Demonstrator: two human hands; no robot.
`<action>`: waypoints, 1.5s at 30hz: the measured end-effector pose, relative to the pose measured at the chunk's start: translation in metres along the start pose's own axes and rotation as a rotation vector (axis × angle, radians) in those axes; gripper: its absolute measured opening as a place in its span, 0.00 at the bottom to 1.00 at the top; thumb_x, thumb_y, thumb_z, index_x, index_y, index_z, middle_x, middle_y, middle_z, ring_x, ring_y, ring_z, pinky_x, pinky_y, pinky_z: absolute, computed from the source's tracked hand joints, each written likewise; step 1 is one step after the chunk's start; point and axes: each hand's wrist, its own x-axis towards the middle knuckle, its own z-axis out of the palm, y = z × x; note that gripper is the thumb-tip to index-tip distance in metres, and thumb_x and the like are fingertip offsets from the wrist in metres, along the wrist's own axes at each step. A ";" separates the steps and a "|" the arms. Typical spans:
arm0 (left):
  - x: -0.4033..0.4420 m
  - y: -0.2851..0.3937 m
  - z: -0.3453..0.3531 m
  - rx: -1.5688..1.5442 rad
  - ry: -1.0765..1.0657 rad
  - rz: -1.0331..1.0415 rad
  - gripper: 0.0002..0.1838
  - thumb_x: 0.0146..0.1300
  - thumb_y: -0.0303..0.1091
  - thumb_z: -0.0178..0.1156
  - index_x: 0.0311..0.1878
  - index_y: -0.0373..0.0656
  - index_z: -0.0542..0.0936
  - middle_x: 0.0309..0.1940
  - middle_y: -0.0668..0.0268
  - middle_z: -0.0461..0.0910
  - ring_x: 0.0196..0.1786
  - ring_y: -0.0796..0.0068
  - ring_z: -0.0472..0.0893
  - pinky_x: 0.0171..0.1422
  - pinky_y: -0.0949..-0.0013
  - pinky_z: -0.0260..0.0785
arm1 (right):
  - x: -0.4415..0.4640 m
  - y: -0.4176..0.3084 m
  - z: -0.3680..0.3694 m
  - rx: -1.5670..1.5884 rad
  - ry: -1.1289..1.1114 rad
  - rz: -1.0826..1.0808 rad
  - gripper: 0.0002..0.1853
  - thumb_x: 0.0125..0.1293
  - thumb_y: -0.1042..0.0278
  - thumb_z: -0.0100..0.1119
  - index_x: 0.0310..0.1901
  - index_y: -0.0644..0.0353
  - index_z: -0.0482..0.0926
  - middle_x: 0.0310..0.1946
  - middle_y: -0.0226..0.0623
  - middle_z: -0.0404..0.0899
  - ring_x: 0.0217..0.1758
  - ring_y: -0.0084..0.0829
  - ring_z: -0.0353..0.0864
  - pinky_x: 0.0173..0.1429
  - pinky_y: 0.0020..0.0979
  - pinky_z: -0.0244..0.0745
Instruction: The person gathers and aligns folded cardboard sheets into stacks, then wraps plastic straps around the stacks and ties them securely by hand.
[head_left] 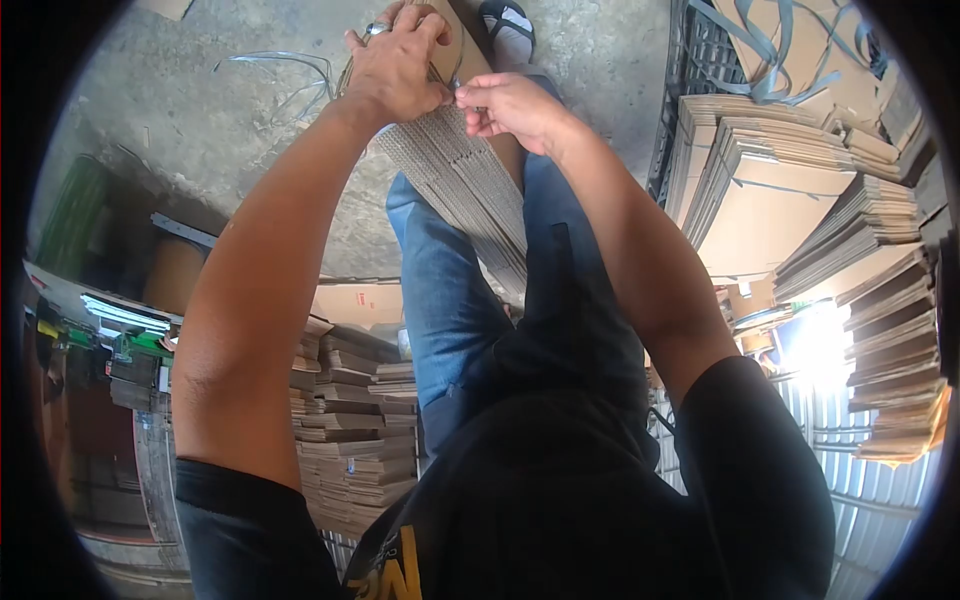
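Note:
A stack of flattened cardboard (455,170) stands between my knees, its corrugated edges facing up toward me. My left hand (395,65), with a ring on one finger, is curled over the far end of the stack and presses on it. Close by on the right, my right hand (510,108) pinches with thumb and forefinger at what looks like a thin plastic strap, mostly hidden by the fingertips. The two thumbs nearly meet above the cardboard. Loose grey strap ends (290,62) stick out to the left of the stack, over the concrete floor.
Bundled cardboard (780,195) is piled at the right, with loose grey straps (775,60) above it beside a dark plastic crate (690,60). More stacked cardboard (350,440) sits at the lower left. A sandaled foot (508,32) rests on the floor at the top.

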 end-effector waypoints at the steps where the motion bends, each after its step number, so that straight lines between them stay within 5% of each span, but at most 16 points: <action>1: 0.000 -0.001 0.004 0.023 0.049 0.024 0.36 0.45 0.36 0.80 0.58 0.57 0.72 0.66 0.74 0.68 0.77 0.58 0.64 0.72 0.13 0.49 | 0.003 0.003 0.001 0.008 -0.003 -0.021 0.14 0.76 0.52 0.61 0.42 0.55 0.82 0.30 0.25 0.80 0.38 0.25 0.82 0.50 0.30 0.77; 5: 0.000 0.004 -0.007 0.046 -0.084 -0.057 0.34 0.47 0.35 0.78 0.58 0.57 0.72 0.65 0.74 0.68 0.76 0.57 0.66 0.72 0.13 0.50 | -0.014 0.001 0.031 -0.373 0.171 -0.418 0.14 0.72 0.59 0.63 0.33 0.60 0.82 0.25 0.26 0.77 0.31 0.23 0.77 0.40 0.30 0.75; 6: 0.004 0.001 -0.010 0.041 -0.077 -0.061 0.35 0.47 0.34 0.78 0.59 0.57 0.72 0.66 0.73 0.68 0.77 0.56 0.65 0.72 0.13 0.50 | -0.025 -0.012 0.042 -0.688 0.245 -0.547 0.13 0.71 0.62 0.63 0.33 0.63 0.82 0.25 0.28 0.77 0.30 0.21 0.74 0.38 0.30 0.72; 11: 0.001 0.004 -0.006 0.018 -0.058 -0.073 0.36 0.48 0.34 0.77 0.62 0.58 0.72 0.72 0.72 0.65 0.79 0.54 0.62 0.70 0.09 0.47 | -0.028 -0.019 0.025 -0.421 0.139 -0.419 0.16 0.75 0.56 0.61 0.35 0.61 0.84 0.24 0.28 0.78 0.27 0.22 0.76 0.36 0.30 0.73; 13: -0.009 0.004 -0.007 -0.170 0.081 -0.056 0.38 0.49 0.35 0.78 0.65 0.55 0.74 0.73 0.65 0.67 0.77 0.51 0.65 0.78 0.28 0.53 | -0.040 -0.027 0.019 -0.080 0.144 -0.320 0.16 0.76 0.55 0.60 0.36 0.59 0.84 0.24 0.27 0.78 0.27 0.22 0.77 0.37 0.29 0.74; 16: -0.026 -0.020 0.000 -0.593 0.619 0.020 0.35 0.56 0.36 0.76 0.68 0.44 0.75 0.68 0.51 0.72 0.74 0.49 0.69 0.81 0.59 0.59 | -0.040 -0.043 -0.013 -0.130 0.367 -0.322 0.18 0.76 0.52 0.60 0.41 0.60 0.84 0.28 0.27 0.80 0.30 0.19 0.77 0.39 0.25 0.74; 19: -0.068 -0.024 0.035 -0.683 0.901 -0.576 0.37 0.66 0.43 0.71 0.74 0.40 0.70 0.71 0.49 0.70 0.76 0.52 0.67 0.81 0.57 0.58 | -0.025 -0.028 -0.019 -0.177 0.358 -0.314 0.14 0.74 0.58 0.64 0.44 0.62 0.84 0.32 0.29 0.83 0.35 0.20 0.81 0.42 0.24 0.76; 22: -0.091 -0.014 0.099 -1.101 0.743 -0.842 0.44 0.71 0.50 0.66 0.78 0.31 0.61 0.76 0.42 0.64 0.80 0.50 0.63 0.84 0.55 0.52 | -0.008 0.009 0.004 -0.292 0.270 -0.469 0.07 0.69 0.75 0.66 0.47 0.64 0.84 0.34 0.33 0.85 0.40 0.24 0.85 0.45 0.27 0.79; 25: -0.093 0.014 0.142 -1.237 0.798 -0.567 0.43 0.69 0.44 0.69 0.78 0.31 0.61 0.75 0.42 0.64 0.78 0.47 0.64 0.82 0.54 0.55 | -0.018 0.007 0.036 -0.648 0.367 -0.803 0.11 0.67 0.79 0.64 0.49 0.61 0.85 0.37 0.37 0.85 0.38 0.30 0.86 0.46 0.29 0.79; 26: -0.095 0.024 0.135 -1.096 0.859 -0.616 0.40 0.67 0.42 0.70 0.76 0.35 0.64 0.72 0.43 0.66 0.75 0.47 0.66 0.81 0.53 0.57 | -0.019 0.003 0.037 -0.850 0.377 -0.883 0.14 0.65 0.81 0.63 0.50 0.56 0.86 0.38 0.38 0.84 0.40 0.35 0.87 0.46 0.31 0.80; 30: -0.105 0.032 0.111 -0.520 1.036 -0.566 0.29 0.61 0.34 0.74 0.66 0.47 0.80 0.54 0.53 0.76 0.58 0.51 0.76 0.67 0.53 0.68 | -0.015 0.004 0.045 -0.930 0.381 -0.928 0.12 0.65 0.80 0.64 0.48 0.56 0.87 0.42 0.38 0.84 0.42 0.38 0.87 0.46 0.35 0.81; 34: -0.111 0.016 0.117 -0.389 1.038 -0.403 0.16 0.55 0.36 0.75 0.48 0.54 0.89 0.46 0.63 0.78 0.52 0.57 0.77 0.62 0.52 0.64 | -0.005 0.006 0.052 -1.134 0.405 -0.944 0.09 0.64 0.77 0.67 0.45 0.56 0.88 0.42 0.40 0.85 0.39 0.36 0.88 0.44 0.33 0.82; 38: -0.116 0.004 0.115 -0.381 0.965 -0.312 0.11 0.57 0.35 0.73 0.44 0.56 0.89 0.40 0.74 0.78 0.51 0.63 0.77 0.64 0.46 0.56 | 0.006 0.008 0.071 -1.032 0.576 -0.965 0.07 0.64 0.73 0.70 0.44 0.56 0.88 0.36 0.39 0.85 0.35 0.38 0.87 0.42 0.32 0.81; 45: -0.106 -0.012 0.089 -0.268 0.633 -0.232 0.10 0.55 0.30 0.68 0.42 0.50 0.85 0.45 0.67 0.76 0.59 0.60 0.76 0.65 0.42 0.57 | 0.007 0.004 0.078 -1.394 0.571 -1.005 0.10 0.64 0.75 0.69 0.47 0.56 0.88 0.33 0.41 0.85 0.34 0.39 0.85 0.40 0.34 0.80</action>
